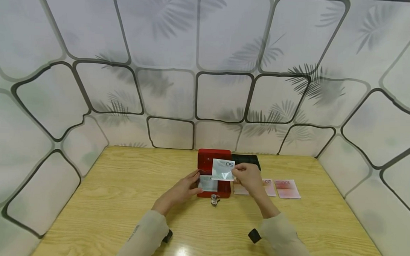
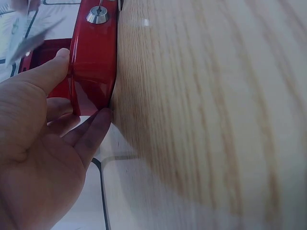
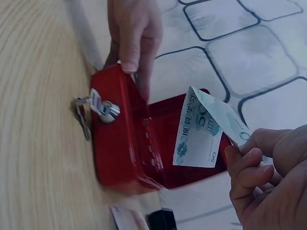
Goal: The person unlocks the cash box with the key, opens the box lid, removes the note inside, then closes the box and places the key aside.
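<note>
A red metal cash box stands with its lid raised, a key in its front lock. My left hand grips the box's left side; in the left wrist view its thumb lies on the rim and the other fingers are around the outer corner. A green 50 banknote, creased across, is pinched by my right hand between thumb and fingers, raised above the box. Another pale green banknote lies at the box's left part.
To the right of the box lie an orange-brown banknote, a note marked 20 and a red note marked 100. A black tray-like object sits behind them. Keys hang at the box's front. A patterned curtain closes off the table's back.
</note>
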